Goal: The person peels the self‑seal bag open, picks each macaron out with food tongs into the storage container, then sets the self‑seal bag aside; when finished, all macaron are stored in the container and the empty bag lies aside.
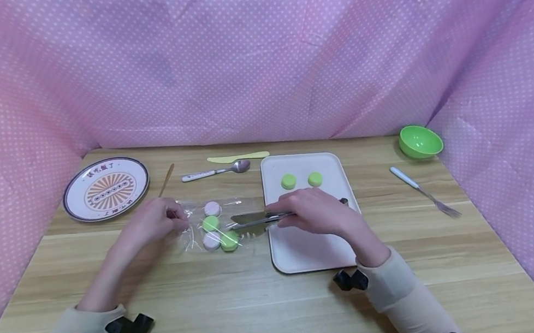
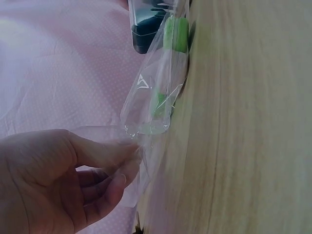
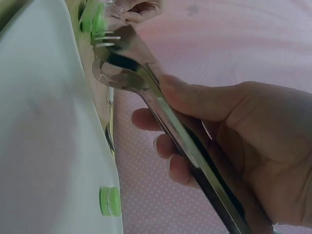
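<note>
Left hand (image 1: 159, 220): I am watching it pinching the end of the clear bag (image 2: 141, 105) between thumb and fingers.
Right hand (image 1: 313, 210): closing its fingers round the metal tongs (image 3: 180, 134), whose tips are standing apart near the bagged macarons (image 1: 211, 224).
Bag contents: two green, two pale pink, lying left of the white tray (image 1: 307, 255).
Tray contents: two green macarons (image 1: 289, 181), sitting toward the far end.
Fork (image 1: 418, 188): lying at right.
Decorated plate (image 1: 109, 189): resting far left.
Spoon (image 1: 199, 176), yellow knife (image 1: 238, 157): lying beyond the bag.
Green bowl (image 1: 420, 142): sitting far right.
</note>
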Motion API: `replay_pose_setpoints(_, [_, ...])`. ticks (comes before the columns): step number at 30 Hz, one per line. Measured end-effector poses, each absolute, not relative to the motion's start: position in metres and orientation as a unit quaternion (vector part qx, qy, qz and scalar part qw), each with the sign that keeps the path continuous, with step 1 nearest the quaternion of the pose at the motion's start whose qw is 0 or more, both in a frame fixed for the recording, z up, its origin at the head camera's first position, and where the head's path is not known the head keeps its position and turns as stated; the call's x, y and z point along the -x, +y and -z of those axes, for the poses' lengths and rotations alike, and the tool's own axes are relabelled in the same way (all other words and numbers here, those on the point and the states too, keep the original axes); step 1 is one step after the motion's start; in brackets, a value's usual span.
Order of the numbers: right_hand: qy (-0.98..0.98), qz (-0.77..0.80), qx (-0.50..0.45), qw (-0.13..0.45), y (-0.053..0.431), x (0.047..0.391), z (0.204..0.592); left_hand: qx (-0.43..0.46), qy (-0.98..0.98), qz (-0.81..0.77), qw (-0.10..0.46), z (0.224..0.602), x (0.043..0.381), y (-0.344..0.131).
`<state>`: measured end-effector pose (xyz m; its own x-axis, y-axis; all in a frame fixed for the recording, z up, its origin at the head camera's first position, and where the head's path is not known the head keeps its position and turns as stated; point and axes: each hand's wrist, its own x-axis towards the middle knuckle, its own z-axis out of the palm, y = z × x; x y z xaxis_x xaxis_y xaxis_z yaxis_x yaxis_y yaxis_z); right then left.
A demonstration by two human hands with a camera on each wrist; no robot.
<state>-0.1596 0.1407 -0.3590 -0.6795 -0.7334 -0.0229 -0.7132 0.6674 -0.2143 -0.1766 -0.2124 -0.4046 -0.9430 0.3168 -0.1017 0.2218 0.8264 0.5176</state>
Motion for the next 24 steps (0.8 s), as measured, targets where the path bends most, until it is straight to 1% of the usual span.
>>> replay_pose_setpoints(8, [0.901, 0.102, 0.414, 0.081, 0.1383, 0.1568, 0.3571, -0.143, 0.953, -0.255, 0.079, 0.4049, 0.1770, -0.2107])
replay_pose_setpoints(16, [0.921, 0.086, 0.377, 0.045, 0.1465, 0.1580, 0.3544, -0.148, 0.953, -0.252, 0.078, 0.4055, 0.1774, -0.2105])
replay_pose_setpoints(24, [0.905, 0.090, 0.411, 0.061, 0.1407, 0.1591, 0.3579, -0.142, 0.955, -0.247, 0.079, 0.4059, 0.1776, -0.2103])
